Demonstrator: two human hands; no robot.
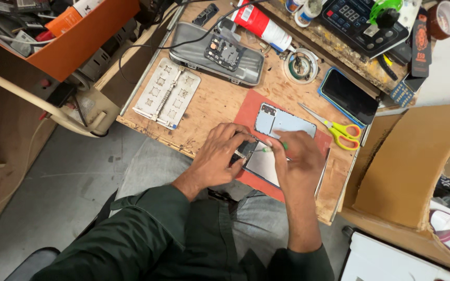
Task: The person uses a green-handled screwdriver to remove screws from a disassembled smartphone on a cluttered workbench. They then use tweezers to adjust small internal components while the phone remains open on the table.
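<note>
- We held an opened smartphone (259,158) flat on a red work mat (246,112) near the front edge of the wooden tabletop (214,104).
- Our left hand (220,156) lay over the phone's upper end, its grip closed down on it, fingers curled over the exposed dark circuit board while the pale inner plate showed beside them.
- Our right hand (300,161) had its grip pinched shut on a small green-handled tool (273,149), whose tip rested at the phone's top edge, just beside the left fingertips.
- A light blue back cover (285,122) lay on the mat just beyond the phone, close to both hands.
- Yellow-handled scissors (337,130) lay to the right of the cover, partly on the mat.
- A dark-screened phone with a blue rim (347,96) rested farther right, near the tabletop's edge.
- A grey tray (217,54) holding a small dark board sat at the back, with a white perforated fixture plate (167,93) to its left.
- A red-and-white bottle (261,23) lay on its side behind the tray, and a roll of tape (300,65) sat near it.
- A cardboard box (412,161) stood open to the right of the tabletop.
</note>
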